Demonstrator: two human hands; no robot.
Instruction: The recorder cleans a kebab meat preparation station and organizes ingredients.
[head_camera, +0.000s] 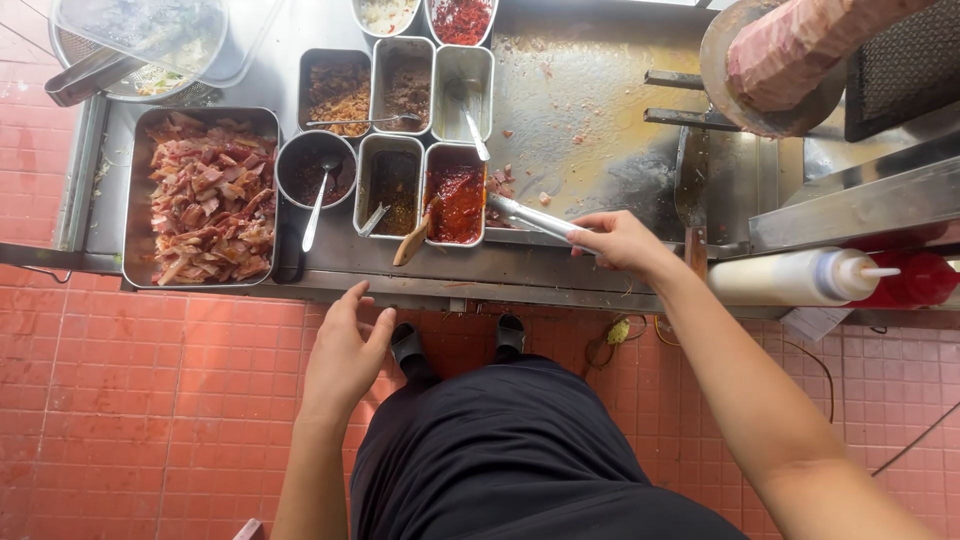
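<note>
Holding tongs (530, 217) pinched in my right hand (620, 242), left hand (345, 350) spread loose; tray (140, 262) full of chopped meat (210, 195), tin (432, 238) of red sauce (458, 203).

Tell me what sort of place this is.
Most likely a street-food or kebab stall. A greasy flat griddle sits beside a vertical spit of meat, with a tray of chopped meat and metal sauce tubs. The right hand holds metal tongs over the griddle.
</note>
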